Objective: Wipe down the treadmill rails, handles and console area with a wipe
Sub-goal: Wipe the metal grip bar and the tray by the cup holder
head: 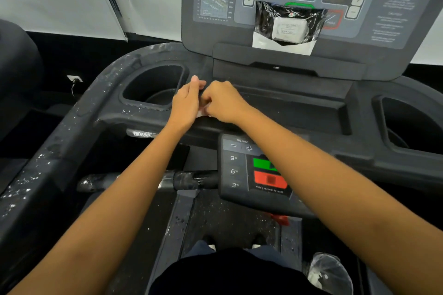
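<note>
Both my hands meet over the treadmill's tray, just below the console [393, 38]. My left hand [185, 105] and my right hand [224, 102] pinch a small white wipe [202, 114] between them; only a scrap of it shows under the fingers. A black pack of wipes [287, 23] leans upright on the console's ledge, covering some buttons. The left rail [48, 151] curves down toward me and is speckled with white dust. A dusty handle bar [189, 179] runs crosswise under my left forearm.
Deep cup holders sit left [153, 86] and right [412, 122] of the tray. A small control panel [242, 170] with incline, green and red buttons lies under my right forearm. A clear plastic bag [328, 273] rests at the lower right by the belt. My shoes stand on the belt.
</note>
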`<act>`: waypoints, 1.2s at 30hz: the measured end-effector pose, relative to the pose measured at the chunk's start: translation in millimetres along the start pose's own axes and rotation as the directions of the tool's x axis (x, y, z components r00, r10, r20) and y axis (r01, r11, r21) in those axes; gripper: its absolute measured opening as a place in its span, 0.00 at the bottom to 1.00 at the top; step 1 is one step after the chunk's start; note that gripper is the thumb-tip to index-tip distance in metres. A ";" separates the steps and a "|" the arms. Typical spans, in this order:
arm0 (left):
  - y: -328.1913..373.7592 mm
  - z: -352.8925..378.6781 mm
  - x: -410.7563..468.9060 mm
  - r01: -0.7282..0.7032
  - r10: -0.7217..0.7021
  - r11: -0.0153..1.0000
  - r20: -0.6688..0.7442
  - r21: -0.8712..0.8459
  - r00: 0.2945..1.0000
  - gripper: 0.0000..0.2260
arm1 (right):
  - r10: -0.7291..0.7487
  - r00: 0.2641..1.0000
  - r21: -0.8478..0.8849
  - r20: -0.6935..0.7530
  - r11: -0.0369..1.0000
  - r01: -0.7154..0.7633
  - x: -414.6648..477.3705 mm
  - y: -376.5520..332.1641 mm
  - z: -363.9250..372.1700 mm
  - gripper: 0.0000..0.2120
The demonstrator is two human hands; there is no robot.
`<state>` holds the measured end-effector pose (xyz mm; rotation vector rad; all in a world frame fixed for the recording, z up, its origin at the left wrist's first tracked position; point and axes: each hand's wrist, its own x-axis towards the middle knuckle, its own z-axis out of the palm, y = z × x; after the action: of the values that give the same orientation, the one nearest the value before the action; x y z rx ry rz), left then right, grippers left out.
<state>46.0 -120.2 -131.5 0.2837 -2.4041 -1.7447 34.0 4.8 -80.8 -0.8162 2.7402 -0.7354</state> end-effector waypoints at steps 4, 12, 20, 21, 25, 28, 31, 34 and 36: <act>-3.0 -5.9 5.1 0.024 -0.023 0.996 0.007 -0.085 1.000 0.26 | -0.028 0.997 -0.026 0.067 0.999 0.030 -5.4 0.5 -5.5 0.06; -2.1 -11.2 4.9 0.073 -0.067 0.982 0.039 -0.175 0.997 0.27 | -0.078 0.989 -0.056 0.124 0.995 0.085 -2.7 -4.8 -4.8 0.07; -6.7 -22.3 0.9 0.055 -0.057 0.995 0.020 0.079 0.998 0.23 | 0.108 0.962 -0.083 -0.251 0.988 -0.133 58.2 9.3 16.7 0.10; -7.6 -24.0 1.1 0.019 -0.020 0.990 0.005 0.142 1.000 0.18 | 0.079 0.969 -0.090 -0.234 0.991 -0.102 51.3 7.1 23.4 0.10; -16.3 -37.4 1.8 -0.165 0.191 0.901 -0.023 0.401 0.981 0.17 | -0.251 0.968 -0.113 -0.025 0.962 0.247 0.6 0.6 46.3 0.18; -27.9 -49.7 5.0 -0.192 0.244 0.830 -0.032 0.524 0.969 0.19 | -0.215 0.972 -0.101 -0.090 0.973 0.206 19.0 11.2 29.9 0.17; -36.3 -57.9 5.5 -0.116 0.174 0.711 -0.014 0.694 0.985 0.19 | 0.021 0.941 -0.032 -0.337 0.999 -0.034 53.7 19.2 7.9 0.15; -41.3 -59.4 3.5 -0.150 0.204 0.603 0.030 0.783 0.978 0.17 | 0.055 0.983 -0.188 -0.175 0.978 -0.088 58.2 10.9 19.7 0.11; -45.1 -58.9 2.4 -0.175 0.245 0.548 0.043 0.818 0.969 0.15 | -0.013 1.000 -0.248 -0.019 0.969 0.008 38.9 2.7 33.6 0.16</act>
<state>60.4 -188.7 -156.3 0.1337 -2.8615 -0.3774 10.9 -28.4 -112.6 -0.8754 2.8870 -0.4074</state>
